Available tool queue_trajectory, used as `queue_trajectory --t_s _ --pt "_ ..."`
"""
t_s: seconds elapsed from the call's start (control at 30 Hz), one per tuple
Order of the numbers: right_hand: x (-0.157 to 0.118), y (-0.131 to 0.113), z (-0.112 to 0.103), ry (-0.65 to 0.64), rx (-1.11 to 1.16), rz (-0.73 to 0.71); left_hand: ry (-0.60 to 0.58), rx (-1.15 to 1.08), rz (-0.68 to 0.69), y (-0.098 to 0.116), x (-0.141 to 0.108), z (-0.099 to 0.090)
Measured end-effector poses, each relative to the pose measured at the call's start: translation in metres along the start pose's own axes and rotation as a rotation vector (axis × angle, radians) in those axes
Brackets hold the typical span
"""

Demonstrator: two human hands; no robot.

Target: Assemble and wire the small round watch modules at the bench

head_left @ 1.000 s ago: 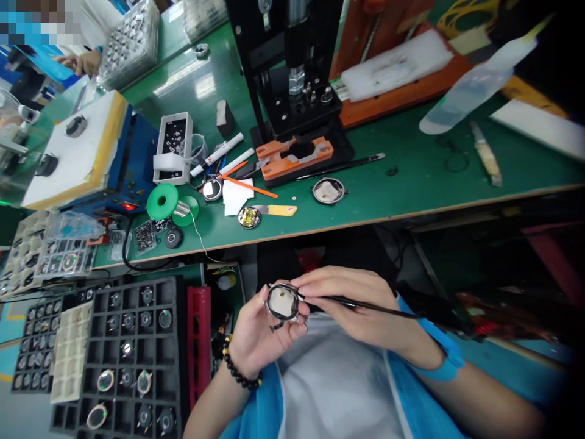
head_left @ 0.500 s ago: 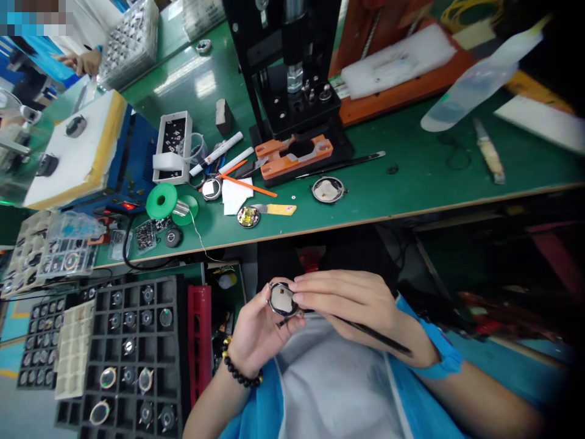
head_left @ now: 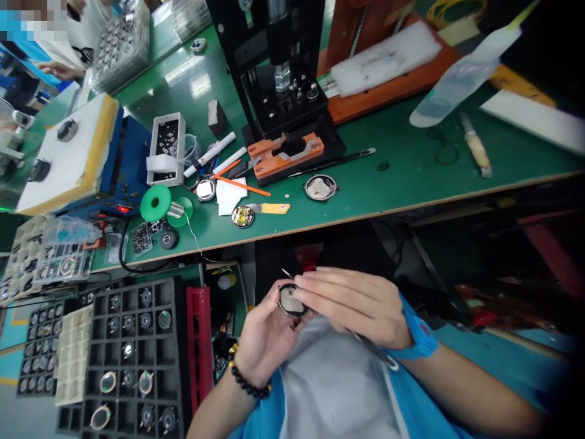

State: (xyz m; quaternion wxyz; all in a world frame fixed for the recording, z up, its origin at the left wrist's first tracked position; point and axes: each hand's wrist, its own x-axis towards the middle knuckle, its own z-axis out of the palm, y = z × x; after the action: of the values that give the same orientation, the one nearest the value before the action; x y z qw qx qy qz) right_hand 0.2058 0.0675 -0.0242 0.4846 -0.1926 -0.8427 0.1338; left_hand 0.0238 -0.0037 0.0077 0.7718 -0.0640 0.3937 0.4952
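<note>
"While the green workbench (head_left: 397,186) fills much of the view and the black press (head_left: 267,52) stands on it, where's the work?"

"Below the front edge, over the lap. The right hand (head_left: 365,305) grasps a slim dark tool (head_left: 372,347); the left hand (head_left: 269,332) pinches the round watch case (head_left: 290,303) by its rim. Right fingertips overlap the case; whether they touch it, I can't tell."

"What could go wrong?"

"Only fingers seem to support it, so a loosened pinch could drop it. The tool's tip pokes past the rim; a careless inward swing might scratch the pale face or nick its tiny gold-coloured spot (head_left: 290,293)."
</note>
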Motion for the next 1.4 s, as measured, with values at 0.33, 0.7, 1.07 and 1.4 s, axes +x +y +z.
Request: queue_trajectory --t_s 0.33,0.7,1.07,1.4 --pt "0.017 -0.018 0.009 0.196 0.581 0.602 0.028 0.055 0.148 0.001 -0.003 -0.005" --pt "0.011 -0.024 0.020 0.206 0.564 0.619 0.074 0.132 0.158 -0.002 -0.002 -0.013" --pt "0.011 -0.027 0.019 0.227 0.466 0.505 0.048 0.106 0.164 -0.002 -0.002 -0.010" --pt "0.007 -0.029 0.016 0.144 0.342 0.400 0.026 0.263 0.309 -0.005 -0.001 -0.011"
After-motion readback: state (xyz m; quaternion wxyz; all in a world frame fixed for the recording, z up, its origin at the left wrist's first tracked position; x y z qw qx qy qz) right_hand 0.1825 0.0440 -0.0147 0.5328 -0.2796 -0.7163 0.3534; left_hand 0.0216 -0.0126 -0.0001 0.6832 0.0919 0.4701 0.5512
